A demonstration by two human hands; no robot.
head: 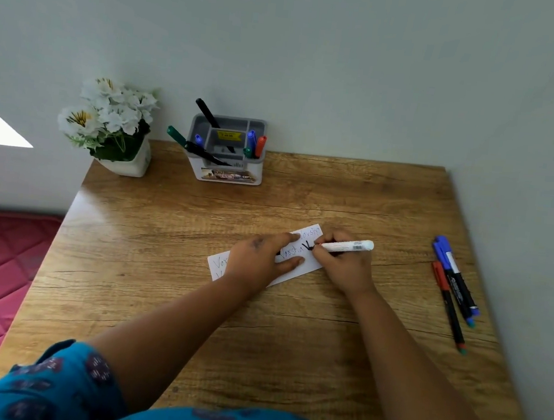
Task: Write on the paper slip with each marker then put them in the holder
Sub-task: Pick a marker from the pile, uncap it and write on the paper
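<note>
The right hand (343,262) gripped a light, stiff white marker (346,245) near its tip, writing on the thin, slide-prone paper slip (307,263) that the left hand (260,259) pressed flat with straight fingers.

White marker (346,246) tip on written paper slip (311,264); three markers (454,288) lie right; holder (228,152) behind

The person wore a teal-blue garment (58,388) printed with dark purple-navy rounded motifs, its short sleeve ending at seven o'clock; both forearms were bare, and neither hand (257,255) showed rings.
</note>
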